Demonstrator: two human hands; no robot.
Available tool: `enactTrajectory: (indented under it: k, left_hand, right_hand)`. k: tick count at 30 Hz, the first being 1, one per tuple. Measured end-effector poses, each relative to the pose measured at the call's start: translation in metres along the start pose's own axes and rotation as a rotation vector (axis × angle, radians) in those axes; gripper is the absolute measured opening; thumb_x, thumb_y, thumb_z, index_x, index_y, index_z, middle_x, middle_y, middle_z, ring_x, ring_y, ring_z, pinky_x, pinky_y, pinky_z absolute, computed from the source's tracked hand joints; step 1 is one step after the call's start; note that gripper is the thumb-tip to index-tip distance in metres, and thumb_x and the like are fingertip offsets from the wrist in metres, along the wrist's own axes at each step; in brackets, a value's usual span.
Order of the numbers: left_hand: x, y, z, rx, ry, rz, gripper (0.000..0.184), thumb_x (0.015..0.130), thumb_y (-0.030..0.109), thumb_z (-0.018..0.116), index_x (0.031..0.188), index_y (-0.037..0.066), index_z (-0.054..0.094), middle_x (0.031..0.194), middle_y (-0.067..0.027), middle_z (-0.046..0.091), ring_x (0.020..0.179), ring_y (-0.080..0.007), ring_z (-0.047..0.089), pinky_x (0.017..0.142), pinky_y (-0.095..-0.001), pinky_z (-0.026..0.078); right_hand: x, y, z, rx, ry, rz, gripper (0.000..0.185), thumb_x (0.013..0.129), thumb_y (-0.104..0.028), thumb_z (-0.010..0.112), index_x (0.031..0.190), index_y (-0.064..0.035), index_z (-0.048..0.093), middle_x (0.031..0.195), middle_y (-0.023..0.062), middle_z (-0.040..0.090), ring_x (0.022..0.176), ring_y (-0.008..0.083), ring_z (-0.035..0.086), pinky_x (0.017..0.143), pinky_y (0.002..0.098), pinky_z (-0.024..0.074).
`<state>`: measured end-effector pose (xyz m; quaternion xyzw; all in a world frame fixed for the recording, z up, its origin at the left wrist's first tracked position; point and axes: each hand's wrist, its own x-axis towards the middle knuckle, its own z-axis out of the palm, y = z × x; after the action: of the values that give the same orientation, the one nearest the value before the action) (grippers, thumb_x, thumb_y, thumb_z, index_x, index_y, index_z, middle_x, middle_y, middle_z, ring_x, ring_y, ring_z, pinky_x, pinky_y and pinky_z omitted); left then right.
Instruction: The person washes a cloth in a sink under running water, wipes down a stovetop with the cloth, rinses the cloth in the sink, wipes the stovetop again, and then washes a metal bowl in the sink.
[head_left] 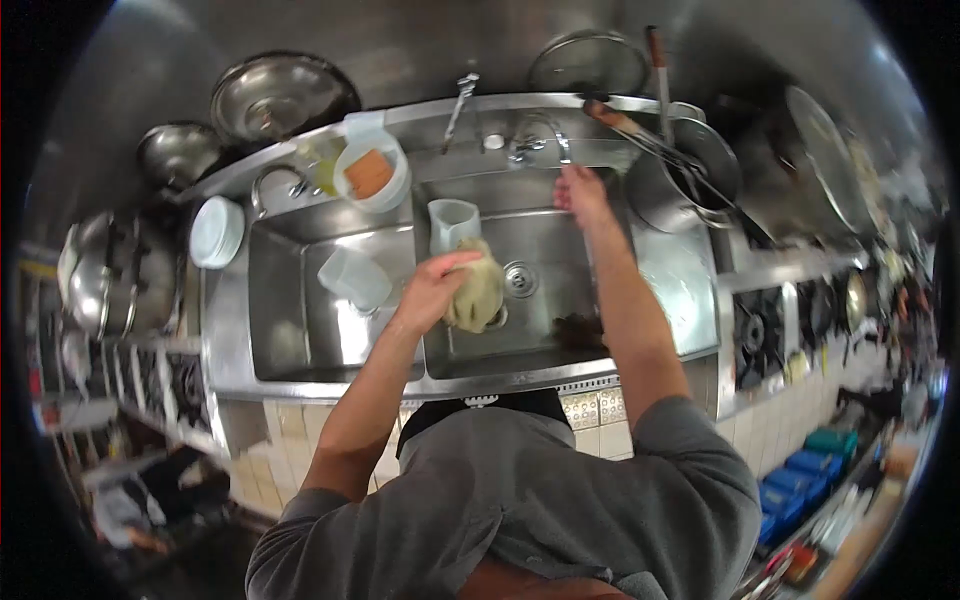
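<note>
Leans over the near rim (520, 380) of the sink, both arms extended. Grips the cloth (478, 295) in the left hand (432, 285), fingers closed on its far part, over the left side of the right basin (560, 240); lets it hang, long axis roughly near to far. Has the drain (520, 279) just right of the cloth, and a jug (452, 218) just beyond. Holds the right hand (580, 192) well apart from the cloth, far and right, much nearer the tap (565, 150): seems to curl its fingers; cannot tell how tightly, or whether touching. Shows, far left of that, a tub (400, 180) with a sponge (369, 173).
</note>
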<state>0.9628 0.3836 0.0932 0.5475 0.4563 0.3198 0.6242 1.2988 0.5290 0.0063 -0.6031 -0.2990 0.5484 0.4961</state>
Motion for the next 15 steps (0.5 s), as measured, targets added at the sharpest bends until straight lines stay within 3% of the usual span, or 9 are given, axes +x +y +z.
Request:
enactTrajectory:
  k: [2,3,4,6,9,12,14,15]
  left_hand:
    - [0.023,0.020,0.019,-0.199,0.052,-0.098,0.035,0.096,0.004,0.055,0.131,0.000,0.063,0.114,-0.0073,0.069,0.103,-0.0149,0.064,0.091,-0.0299,0.053]
    - [0.037,0.027,0.025,-0.305,0.075,-0.140,0.035,0.097,0.004,0.055,0.130,0.000,0.063,0.115,-0.0080,0.069,0.104,-0.0161,0.065,0.092,-0.0309,0.053]
    - [0.049,0.034,0.030,-0.413,0.094,-0.180,0.035,0.097,0.004,0.055,0.130,0.001,0.063,0.116,-0.0086,0.068,0.105,-0.0174,0.065,0.092,-0.0319,0.054]
    - [0.068,0.052,0.038,-0.567,0.132,-0.200,0.034,0.097,0.005,0.056,0.130,0.001,0.062,0.117,-0.0106,0.068,0.107,-0.0201,0.065,0.093,-0.0339,0.055]
    - [0.095,0.058,0.049,-0.643,0.177,-0.203,0.032,0.098,0.007,0.057,0.129,0.000,0.062,0.118,-0.0132,0.067,0.108,-0.0234,0.066,0.094,-0.0368,0.056]
    - [0.122,0.053,0.067,-0.628,0.138,-0.167,0.030,0.097,0.006,0.059,0.126,-0.001,0.063,0.113,-0.0141,0.069,0.098,-0.0234,0.069,0.086,-0.0379,0.059]
    - [0.147,0.043,0.085,-0.605,0.099,-0.125,0.028,0.096,0.006,0.062,0.122,-0.002,0.064,0.106,-0.0141,0.070,0.090,-0.0224,0.071,0.077,-0.0371,0.061]
    - [0.162,0.043,0.097,-0.519,0.102,-0.150,0.032,0.096,0.009,0.062,0.126,-0.002,0.063,0.116,-0.0147,0.069,0.098,-0.0226,0.070,0.087,-0.0371,0.059]
  right_hand:
    - [0.060,-0.013,0.004,-0.015,-0.062,0.101,0.043,0.100,-0.052,0.058,0.109,-0.0100,0.062,0.080,0.0038,0.063,0.062,0.0156,0.062,0.050,0.0316,0.0525]
    - [0.085,-0.018,0.004,-0.048,-0.208,0.120,0.044,0.099,-0.053,0.059,0.110,-0.0103,0.063,0.081,0.0040,0.063,0.061,0.0150,0.061,0.050,0.0318,0.0523]
    - [0.118,-0.010,0.005,-0.003,-0.245,0.214,0.041,0.098,-0.050,0.063,0.110,-0.0110,0.063,0.082,0.0039,0.064,0.065,0.0135,0.061,0.054,0.0314,0.0536]
    - [0.166,0.009,0.013,-0.033,-0.358,0.199,0.034,0.097,-0.038,0.068,0.116,-0.0109,0.063,0.081,0.0034,0.064,0.071,0.0138,0.062,0.060,0.0301,0.0540]
    - [0.157,0.002,-0.001,0.113,-0.551,0.132,0.029,0.094,-0.025,0.070,0.118,-0.0100,0.066,0.084,0.0040,0.066,0.077,0.0136,0.062,0.066,0.0276,0.0526]
    - [0.117,-0.007,0.003,-0.519,-0.407,-0.256,0.024,0.093,-0.015,0.068,0.117,-0.0077,0.069,0.090,0.0062,0.069,0.079,0.0142,0.063,0.067,0.0265,0.0518]
    - [0.082,0.009,0.014,-0.304,-0.301,-0.221,0.018,0.095,-0.011,0.065,0.111,-0.0072,0.071,0.095,0.0060,0.071,0.081,0.0142,0.065,0.070,0.0278,0.0526]
    - [0.067,0.020,0.016,-0.007,-0.294,-0.097,0.019,0.096,-0.011,0.064,0.114,-0.0069,0.070,0.095,0.0054,0.071,0.081,0.0152,0.066,0.071,0.0291,0.0536]
